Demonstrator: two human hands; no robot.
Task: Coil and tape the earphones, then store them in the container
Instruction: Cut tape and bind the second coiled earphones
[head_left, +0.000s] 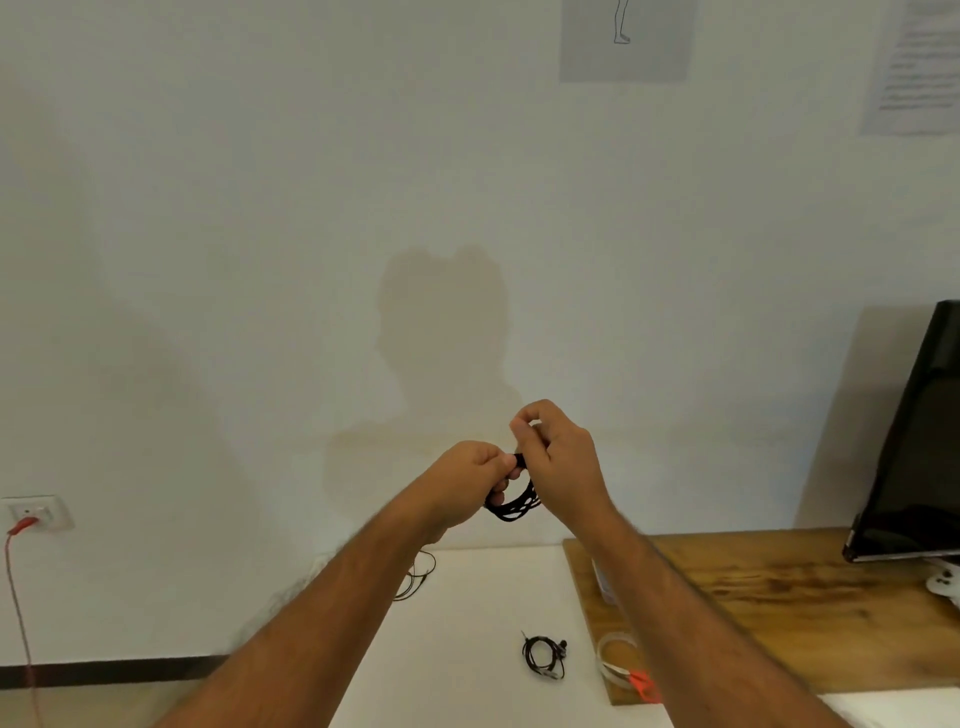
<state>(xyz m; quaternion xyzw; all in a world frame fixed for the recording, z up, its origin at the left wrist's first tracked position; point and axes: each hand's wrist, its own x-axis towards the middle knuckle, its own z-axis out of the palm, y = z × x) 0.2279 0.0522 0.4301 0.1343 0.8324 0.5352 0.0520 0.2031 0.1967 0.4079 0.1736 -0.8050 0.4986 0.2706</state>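
Observation:
Both hands are raised in front of the wall, holding one black coiled earphone cable (514, 504) between them. My left hand (467, 478) pinches the coil's top left side. My right hand (558, 457) grips its right side, fingers curled over the top. The coil hangs below the fingers as a loose loop. On the white table lies a second black coiled earphone (543, 657). A clear tape roll (615, 654) with a red end sits on the wooden board to its right. Thin brown wires (415, 577) lie near the table's back edge, partly hidden by my left forearm.
A wooden board (779, 587) covers the table's right side, with a black monitor (914, 441) standing at its far right. A wall socket (36, 512) with a red cable is at the left. Papers hang on the wall above.

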